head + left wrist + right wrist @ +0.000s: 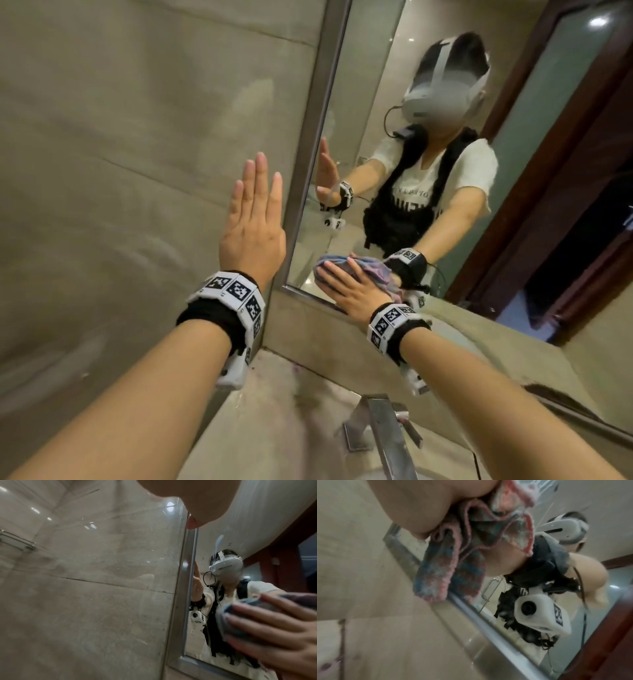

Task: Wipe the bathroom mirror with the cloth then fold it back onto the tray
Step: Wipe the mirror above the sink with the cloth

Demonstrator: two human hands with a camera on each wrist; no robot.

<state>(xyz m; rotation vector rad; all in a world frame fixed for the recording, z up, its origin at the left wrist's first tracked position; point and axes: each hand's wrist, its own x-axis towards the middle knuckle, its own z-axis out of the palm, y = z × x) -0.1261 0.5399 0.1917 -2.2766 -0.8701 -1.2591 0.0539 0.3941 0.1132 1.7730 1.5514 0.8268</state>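
- Head view: left hand (252,219) flat against the beige stone wall (120,154), fingers straight and together, pointing to about 12 o'clock, nothing in it.
- Just beside that hand, toward 3 o'clock: metal frame (310,164) of the mirror (376,102), running up the wall.
- Right hand (352,287) at the mirror's lower corner, around 5 o'clock from the left hand, fingers spread and fairly straight over the cloth (337,263), pressing it to the glass.
- Cloth bunched, blue and pink with a pink edge; upper part on the glass, lower folds hanging past the bottom frame at 6 o'clock.
- Marker bands on both wrists, black strap beneath each.
- Reflected in the mirror: a person in a white headset, white T-shirt and black harness, both arms reaching forward.
- Metal tap (380,431) at 6 o'clock low in the view, on the stone worktop (274,411) under the mirror.
- Left wrist view: left hand's thumb (197,507) at 12 o'clock, tip close to the frame; right hand (274,639) and cloth (243,614) at 4 o'clock on the glass; pale streaks on the mirror near 1 o'clock.
- Right wrist view: cloth (453,561) squeezed under the palm, folds draped over the bottom frame; reflection of the wrist camera at 4 o'clock.
- Tray not seen in any view.
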